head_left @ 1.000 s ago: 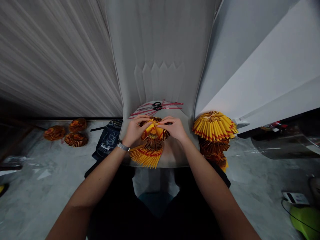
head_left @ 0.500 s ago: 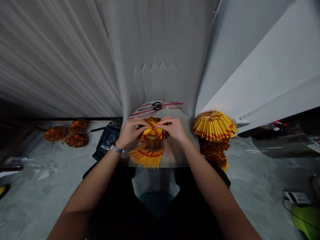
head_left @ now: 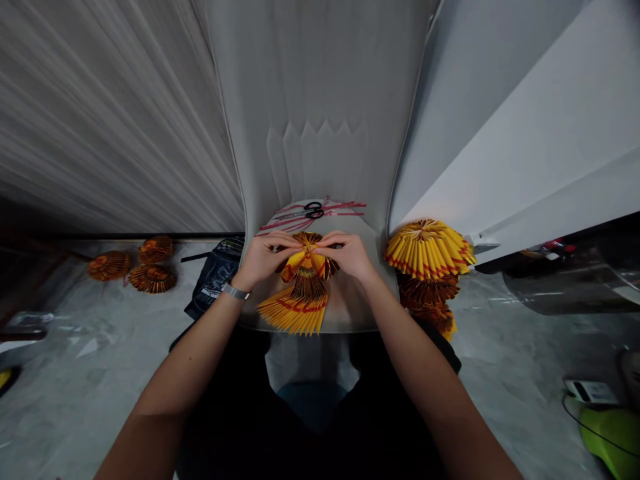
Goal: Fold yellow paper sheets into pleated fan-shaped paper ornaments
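A pleated yellow and gold paper piece (head_left: 300,303) lies on the seat of a grey chair (head_left: 320,80), its lower part spread like a fan. My left hand (head_left: 267,257), below a metal watch, pinches its upper middle from the left. From the right, my right hand (head_left: 347,255) pinches the same spot, thumb and forefinger together. The fingertips of both hands nearly meet there. Just beyond them, black-handled scissors (head_left: 314,211) rest among red ribbon strips (head_left: 345,213) on the seat.
At the right stands a stack of pleated yellow paper pieces (head_left: 427,250). Several round pleated pieces (head_left: 109,266) lie on the floor at the left, near a dark bag (head_left: 217,273). A white power strip (head_left: 591,392) and a green object (head_left: 610,433) are at the lower right.
Both hands keep their pinch at the middle of the paper piece, with small finger shifts. The lower fan has moved very slightly to the right.
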Available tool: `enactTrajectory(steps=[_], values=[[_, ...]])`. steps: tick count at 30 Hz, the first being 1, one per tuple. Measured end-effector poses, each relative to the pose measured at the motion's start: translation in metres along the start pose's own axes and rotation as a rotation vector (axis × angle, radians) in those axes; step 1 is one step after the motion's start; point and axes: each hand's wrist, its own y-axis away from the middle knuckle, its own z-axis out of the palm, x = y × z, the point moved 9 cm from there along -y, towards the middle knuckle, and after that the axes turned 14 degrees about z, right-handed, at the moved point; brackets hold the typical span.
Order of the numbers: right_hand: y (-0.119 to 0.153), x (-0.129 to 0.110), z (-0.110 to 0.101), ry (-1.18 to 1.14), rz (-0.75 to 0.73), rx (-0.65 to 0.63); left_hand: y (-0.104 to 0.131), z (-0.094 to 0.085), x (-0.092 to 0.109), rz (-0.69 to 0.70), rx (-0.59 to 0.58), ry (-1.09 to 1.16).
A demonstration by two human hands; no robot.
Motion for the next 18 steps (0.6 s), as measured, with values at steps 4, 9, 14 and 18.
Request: enactTrajectory(steps=[4, 9, 14, 18], values=[[0.001, -0.002, 0.002, 0.009, -0.014, -0.003, 0.003, -0.009, -0.007, -0.091, -0.003, 0.040], [0.002, -0.005, 0.006, 0.012, -0.033, 0.004, 0.001, -0.004, -0.004, -0.056, -0.015, 0.058], [0.000, -0.004, 0.005, -0.016, -0.032, 0.029, 0.004, -0.001, -0.010, -0.063, 0.087, -0.016], [-0.001, 0.000, 0.001, -0.029, -0.032, 0.066, 0.003, 0.005, -0.006, 0.008, 0.081, -0.073]])
